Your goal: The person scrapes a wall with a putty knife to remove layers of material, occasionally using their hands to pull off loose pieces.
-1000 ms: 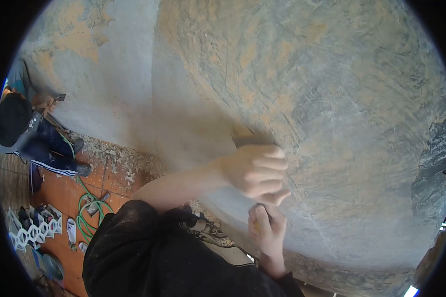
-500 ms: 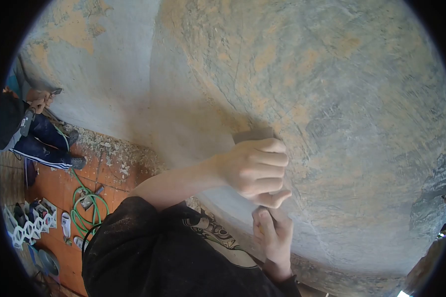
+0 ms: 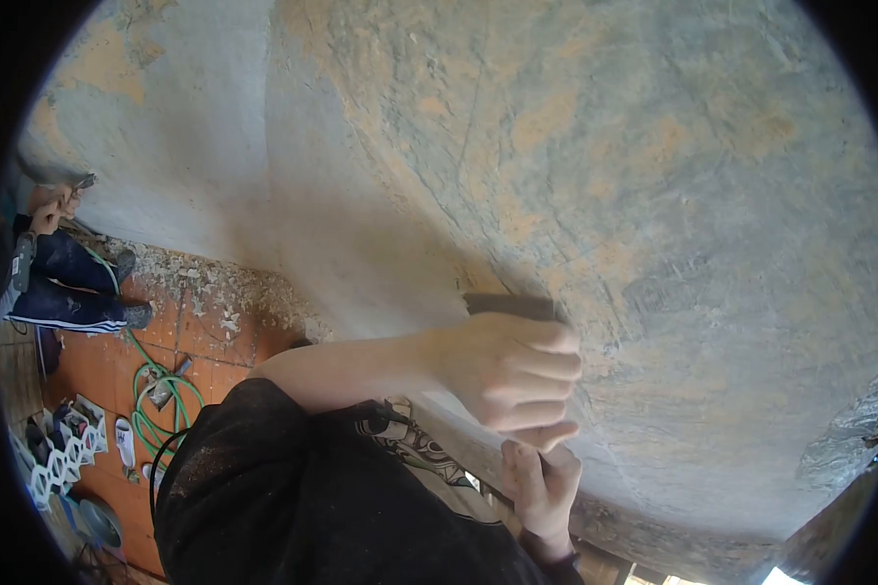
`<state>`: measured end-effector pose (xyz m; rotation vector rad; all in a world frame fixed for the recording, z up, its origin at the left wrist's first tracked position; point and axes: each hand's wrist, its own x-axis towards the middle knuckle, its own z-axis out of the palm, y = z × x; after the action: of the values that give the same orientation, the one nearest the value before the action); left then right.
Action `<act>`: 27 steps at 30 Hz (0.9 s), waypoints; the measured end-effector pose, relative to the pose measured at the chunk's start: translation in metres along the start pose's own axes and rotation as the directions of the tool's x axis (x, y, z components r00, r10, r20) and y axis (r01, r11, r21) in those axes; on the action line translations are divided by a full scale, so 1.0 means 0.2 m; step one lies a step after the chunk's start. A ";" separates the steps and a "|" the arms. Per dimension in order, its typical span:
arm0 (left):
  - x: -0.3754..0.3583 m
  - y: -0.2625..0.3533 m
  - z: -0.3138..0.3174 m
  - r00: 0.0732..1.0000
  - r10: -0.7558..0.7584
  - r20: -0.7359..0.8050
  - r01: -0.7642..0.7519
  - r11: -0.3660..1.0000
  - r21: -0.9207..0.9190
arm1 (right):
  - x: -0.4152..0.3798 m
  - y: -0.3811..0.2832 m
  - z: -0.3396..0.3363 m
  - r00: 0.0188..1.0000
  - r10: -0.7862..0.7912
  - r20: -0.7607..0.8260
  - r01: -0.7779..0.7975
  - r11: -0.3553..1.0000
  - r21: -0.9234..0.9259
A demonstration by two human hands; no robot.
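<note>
Gripping a flat grey scraper, the left hand is curling into a tight fist w/ fingers folded over the tool, blade edge sticking out above the knuckles and lying against the wall. The scraper is sitting just above the left hand, touching the wall's patchy grey-and-orange surface. The right hand is sitting just below the left hand, fingers bent in close, thumb pointing up toward the left fist; whether it's gripping the tool's handle or only bracing, can't tell, since the left hand is covering that part. Both hands are touching or nearly touching each other, approx. one stacked over the other.

The bare left forearm is running out to the left of the left hand, into a black sleeve. A printed shirt is showing below and left of the left hand.

Well to the left of the left hand, the orange tile floor is carrying pale scrapings along the wall's foot. A green hose is lying coiled on the floor, far left of the hand. Another person in dark trousers w/ white stripes is crouching at the wall, far left, hands up against it. A white lattice rack is lying low-left, well apart from the hands.
</note>
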<state>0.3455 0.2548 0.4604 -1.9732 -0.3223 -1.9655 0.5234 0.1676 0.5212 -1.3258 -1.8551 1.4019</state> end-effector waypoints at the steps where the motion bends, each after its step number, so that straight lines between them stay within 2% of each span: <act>1: 0.01 -0.02 -0.04 1.000 0.005 0.006 -0.006 0.999 0.046 | 0.03 -0.01 0.02 1.000 0.003 0.004 -0.003 1.000 0.012; 2: 0.01 -0.04 -0.08 1.000 0.000 0.007 -0.001 0.999 0.041 | 0.07 0.01 0.05 1.000 0.009 0.001 -0.009 1.000 0.014; 4: -0.01 -0.06 -0.15 0.998 -0.045 0.032 0.037 0.977 0.212 | 0.15 0.06 0.12 0.994 -0.102 0.046 0.104 0.994 -0.033; 5: -0.01 -0.05 -0.17 0.997 -0.057 0.045 0.046 0.975 0.215 | 0.15 0.02 0.13 0.997 -0.047 0.053 0.048 0.999 -0.024; 6: 0.00 -0.05 -0.16 0.997 -0.055 0.050 0.042 0.973 0.227 | 0.14 0.02 0.12 0.997 -0.054 0.063 0.056 0.998 -0.022; 9: -0.02 0.00 -0.02 0.998 -0.060 0.009 0.060 0.997 0.045 | 0.04 0.10 -0.04 0.996 0.007 0.084 -0.014 0.996 0.085; 10: -0.01 0.03 0.03 0.998 -0.064 0.004 0.063 0.997 0.047 | -0.01 0.12 -0.08 0.996 0.010 0.086 -0.017 0.997 0.079; 12: 0.02 0.07 0.09 1.000 -0.013 0.014 0.014 1.000 -0.023 | -0.09 0.13 -0.11 0.999 0.019 -0.028 -0.016 0.994 0.105; 16: 0.02 0.09 0.09 0.997 -0.017 0.074 0.020 0.999 -0.040 | -0.09 0.19 -0.14 1.000 -0.009 -0.008 0.010 0.992 0.128; 18: 0.01 0.06 0.08 0.998 -0.010 0.065 0.011 1.000 -0.013 | -0.06 0.21 -0.11 0.999 -0.050 0.002 0.049 0.997 0.067; 20: 0.00 0.02 0.04 0.999 0.027 0.044 -0.028 1.000 0.014 | -0.02 0.17 -0.05 0.998 -0.061 0.005 0.060 0.991 0.120; 22: 0.01 0.02 0.04 0.999 0.022 0.023 -0.022 1.000 0.010 | -0.04 0.11 -0.04 0.999 0.049 0.015 -0.050 0.989 0.140; 24: 0.01 0.02 0.04 1.000 0.023 -0.002 -0.023 1.000 -0.015 | -0.03 0.13 -0.03 0.999 0.037 0.024 -0.040 0.989 0.139; 26: -0.01 0.01 0.01 0.999 0.021 0.044 -0.023 0.999 0.028 | 0.00 0.13 0.04 1.000 0.001 -0.019 0.001 0.997 0.082; 27: -0.02 0.00 -0.03 0.999 0.007 0.047 -0.011 0.995 0.095 | 0.02 0.14 0.08 1.000 -0.008 -0.008 0.009 0.994 0.113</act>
<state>0.3395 0.2534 0.4572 -1.9589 -0.4099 -1.8657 0.5209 0.1636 0.4889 -1.2644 -1.7471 1.4723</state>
